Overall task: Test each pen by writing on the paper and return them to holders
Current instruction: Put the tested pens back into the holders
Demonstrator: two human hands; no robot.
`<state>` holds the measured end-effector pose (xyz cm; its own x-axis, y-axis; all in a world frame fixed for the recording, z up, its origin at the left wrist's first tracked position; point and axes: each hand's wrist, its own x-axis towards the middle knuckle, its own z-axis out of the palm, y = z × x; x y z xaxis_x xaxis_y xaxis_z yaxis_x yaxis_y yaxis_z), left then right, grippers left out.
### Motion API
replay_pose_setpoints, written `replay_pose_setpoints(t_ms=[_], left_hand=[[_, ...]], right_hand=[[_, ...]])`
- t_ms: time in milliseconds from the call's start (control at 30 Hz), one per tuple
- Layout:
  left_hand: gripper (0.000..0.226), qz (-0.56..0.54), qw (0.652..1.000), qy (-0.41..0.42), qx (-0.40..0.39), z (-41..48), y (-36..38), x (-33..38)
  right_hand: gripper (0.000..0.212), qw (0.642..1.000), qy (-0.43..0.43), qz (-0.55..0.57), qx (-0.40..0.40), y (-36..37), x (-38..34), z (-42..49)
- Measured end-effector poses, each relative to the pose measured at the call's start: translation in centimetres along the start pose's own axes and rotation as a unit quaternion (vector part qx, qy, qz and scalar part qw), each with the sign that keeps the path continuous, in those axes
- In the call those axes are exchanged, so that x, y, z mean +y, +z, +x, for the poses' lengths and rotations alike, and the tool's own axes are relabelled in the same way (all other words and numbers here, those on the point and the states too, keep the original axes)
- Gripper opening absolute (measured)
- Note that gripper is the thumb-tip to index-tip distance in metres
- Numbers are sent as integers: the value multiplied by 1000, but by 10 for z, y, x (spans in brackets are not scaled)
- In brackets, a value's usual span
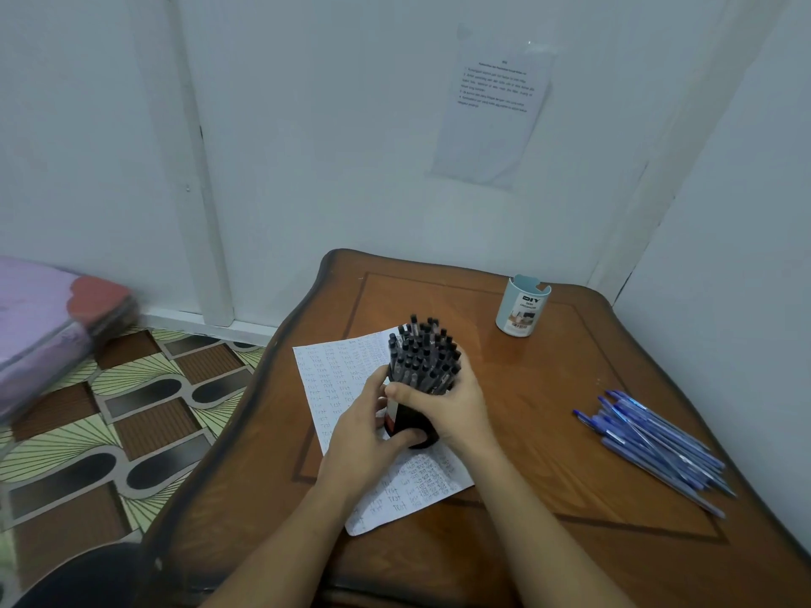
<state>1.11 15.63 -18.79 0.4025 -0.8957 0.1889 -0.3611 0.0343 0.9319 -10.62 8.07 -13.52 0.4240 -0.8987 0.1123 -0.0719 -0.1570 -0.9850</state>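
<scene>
Pens with black caps [423, 357] are packed tight into one black holder [406, 416], their ends fanning out above its rim. They overlap too closely to count one by one, though there are several dozen. Both hands have hold of this holder. The left hand [364, 436] wraps its fingers round the left side with the thumb low on the front, and the right hand [452, 405] curls round the right side with its thumb laid across the front just under the rim. The holder sits over the middle of one sheet of paper [324, 366], which is covered in rows of the handwritten word "test". Whether its base rests on the sheet or is lifted just clear cannot be told.

The paper lies on a brown wooden bench [548, 410]. A second holder [522, 307], pale blue with a printed label, stands upright near the far edge, well apart from the hands. On the right side of the bench lies one loose heap of blue pens [654, 441], a dozen or more, overlapping and all pointing roughly the same way.

One printed sheet [496, 107] hangs on the wall behind. At the left, on the patterned floor [131, 410], lies one purple bundle [44, 326].
</scene>
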Motion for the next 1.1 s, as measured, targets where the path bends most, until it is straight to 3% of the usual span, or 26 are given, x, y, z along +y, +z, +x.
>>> replay_pose_setpoints(t_ms=[333,433,567,700,800,900,967,1033,1100], left_hand=[[86,32,999,5,-3,0,0,0],[84,36,999,6,0,-1,-1,2],[87,35,999,1,6,-2,-1,4],[76,21,1000,-2,3,-6,1,9],[78,26,1000,-1,4,-5,1,9],[84,27,1000,-9,5,-3,1,6],[86,25,1000,-6,4,-3,1,4],[85,36,999,0,2,-2,0,4],[85,40,999,2,2,-1,0,5]], right_hand=[[90,967,63,-40,-243,-48,-12,38],[114,980,59,7,-189,-53,-9,28],[122,999,-5,-36,-19,-21,-20,-8],[111,990,-25,-104,93,14,-23,-13],[95,984,-28,-118,129,19,-22,-5],[80,996,-10,-66,54,4,-17,4],[79,998,3,-14,-60,-19,-16,13],[86,986,16,13,-166,-41,-20,23],[100,977,32,68,-200,-52,-21,29]])
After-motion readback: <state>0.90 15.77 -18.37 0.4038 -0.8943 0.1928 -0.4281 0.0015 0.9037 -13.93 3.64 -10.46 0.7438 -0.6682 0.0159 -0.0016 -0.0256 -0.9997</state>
